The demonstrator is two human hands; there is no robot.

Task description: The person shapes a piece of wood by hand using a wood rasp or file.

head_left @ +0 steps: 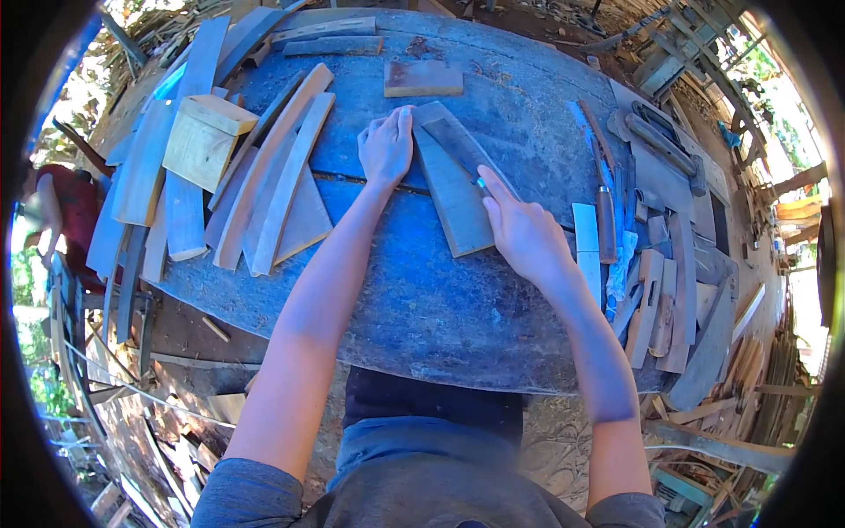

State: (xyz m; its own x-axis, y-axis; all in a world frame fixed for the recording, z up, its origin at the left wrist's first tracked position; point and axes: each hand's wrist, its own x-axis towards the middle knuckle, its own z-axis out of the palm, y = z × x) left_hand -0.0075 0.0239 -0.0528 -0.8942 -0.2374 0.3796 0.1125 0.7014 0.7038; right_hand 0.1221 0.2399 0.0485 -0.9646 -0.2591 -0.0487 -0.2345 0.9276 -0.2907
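Note:
A flat wooden board lies (458, 207) at a slant in the middle of the blue-stained table. My left hand (385, 147) is closed beside its upper left edge, fingers curled, and what they hold, if anything, is hidden. My right hand (524, 231) is closed round the lower end of a long, dark flat strip (462, 145) that lies along the board's right side. Something small and green shows at the right fingers. Beyond the board sits a short wooden block (423, 78).
Curved wooden pieces (275, 176) and a pale block (204, 145) are piled at the left of the table (422, 330). On the right lie a wooden-handled tool (606, 224), a pale strip (587, 255), a hand plane (662, 145) and several wood pieces. A person in red (77, 220) is at the far left.

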